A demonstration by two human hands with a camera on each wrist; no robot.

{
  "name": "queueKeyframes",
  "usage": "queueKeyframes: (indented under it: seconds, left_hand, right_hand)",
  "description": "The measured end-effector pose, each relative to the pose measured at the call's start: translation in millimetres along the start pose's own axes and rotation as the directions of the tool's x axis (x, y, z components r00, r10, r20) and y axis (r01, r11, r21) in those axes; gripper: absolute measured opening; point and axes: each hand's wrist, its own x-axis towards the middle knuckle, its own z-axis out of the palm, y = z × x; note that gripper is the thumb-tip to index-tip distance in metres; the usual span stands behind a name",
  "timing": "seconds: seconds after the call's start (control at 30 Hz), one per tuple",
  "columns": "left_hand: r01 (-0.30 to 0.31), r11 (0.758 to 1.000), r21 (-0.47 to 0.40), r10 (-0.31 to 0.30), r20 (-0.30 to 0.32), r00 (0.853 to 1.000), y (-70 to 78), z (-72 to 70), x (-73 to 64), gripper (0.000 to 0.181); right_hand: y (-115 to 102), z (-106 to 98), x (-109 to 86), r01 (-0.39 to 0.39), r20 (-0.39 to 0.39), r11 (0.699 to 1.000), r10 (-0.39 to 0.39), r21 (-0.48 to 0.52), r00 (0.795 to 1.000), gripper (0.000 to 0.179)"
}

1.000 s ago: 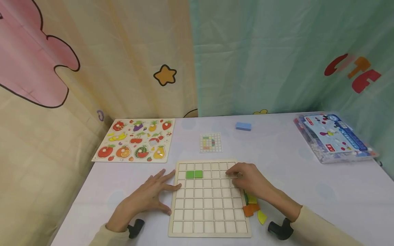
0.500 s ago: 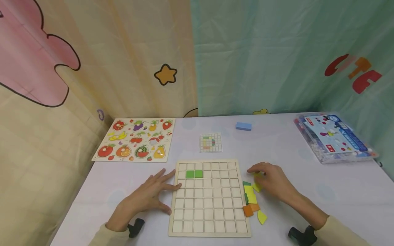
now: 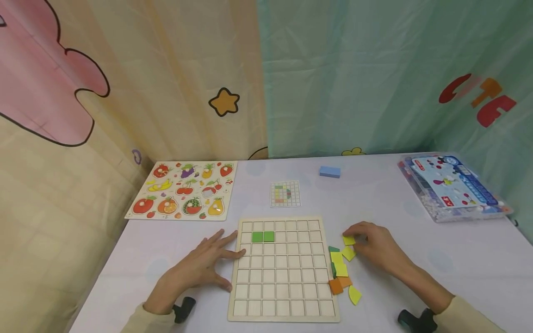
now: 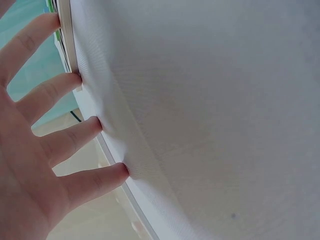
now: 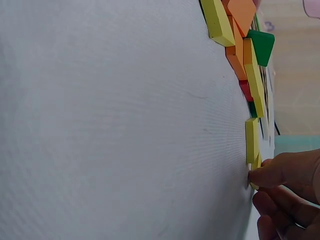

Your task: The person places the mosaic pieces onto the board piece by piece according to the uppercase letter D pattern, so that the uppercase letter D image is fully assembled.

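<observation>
A wooden grid board (image 3: 281,275) lies at the front of the table. Two green square tiles (image 3: 263,237) sit side by side in its second row. My left hand (image 3: 200,266) has its fingers spread, with thumb and fingertips at the board's left edge; in the left wrist view the fingers (image 4: 75,142) are straight. Right of the board, my right hand (image 3: 376,245) pinches a yellow tile (image 3: 349,240) between thumb and fingers. Just below lies another yellow piece (image 3: 348,253). Loose yellow, green and orange tiles (image 3: 336,286) lie along the board's right edge, some overlapping; a red one shows in the right wrist view.
Behind the board lies a small pattern card (image 3: 285,194). At the back left is a fruit puzzle board (image 3: 181,190), with a blue block (image 3: 330,172) at the back. A clear plastic case (image 3: 454,187) sits at the right. Curtains (image 3: 266,78) hang behind the table.
My right hand has moved off the board's upper right to the yellow pieces beside it, and its fingers now pinch one. The left hand stays in place.
</observation>
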Motion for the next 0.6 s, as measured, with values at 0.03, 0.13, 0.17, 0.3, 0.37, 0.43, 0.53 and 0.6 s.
queueKeyframes:
  seconds: [0.03,0.13,0.17,0.3,0.37,0.43,0.53,0.6]
  left_hand:
    - [0.000,1.000,0.001,0.000,0.000,1.000,0.0,0.0,0.1,0.081]
    - [-0.001,1.000,0.003,0.001,0.000,1.000,0.3,-0.1,0.0,0.081]
    - [0.000,1.000,0.004,0.000,0.000,1.000,0.4,-0.3,-0.2,0.080]
    - [0.004,1.000,0.002,-0.004,0.003,1.000,0.8,-0.8,-0.2,0.080]
    - [0.004,1.000,0.003,-0.004,0.003,1.000,1.0,-0.9,-0.1,0.079]
    - [0.005,1.000,0.002,-0.005,0.003,1.000,1.1,-0.9,-0.1,0.080]
    - [0.007,1.000,0.002,-0.007,0.001,1.000,1.4,-0.9,-0.3,0.080]
    - [0.009,1.000,0.001,-0.009,0.002,1.000,1.4,-0.8,-0.2,0.080]
  right_hand:
    - [0.2,0.1,-0.3,-0.001,0.000,1.000,0.001,-0.003,1.000,0.032]
    - [0.5,0.0,-0.7,-0.003,-0.003,1.000,0.003,-0.007,1.000,0.031]
    - [0.4,-0.1,-0.6,-0.005,-0.001,1.000,0.005,-0.010,1.000,0.031]
    - [-0.2,-2.6,0.7,-0.009,0.004,1.000,0.009,-0.020,1.000,0.031]
    - [-0.5,-3.9,1.9,-0.004,-0.002,1.000,0.004,-0.023,1.000,0.030]
    - [-1.2,-4.7,3.2,0.010,-0.012,1.000,-0.010,-0.018,1.000,0.029]
    - [-3.3,-3.5,6.2,0.037,-0.024,0.999,-0.037,-0.001,0.999,0.027]
    - [-6.0,-1.2,8.5,0.051,-0.022,0.999,-0.051,0.011,0.998,0.026]
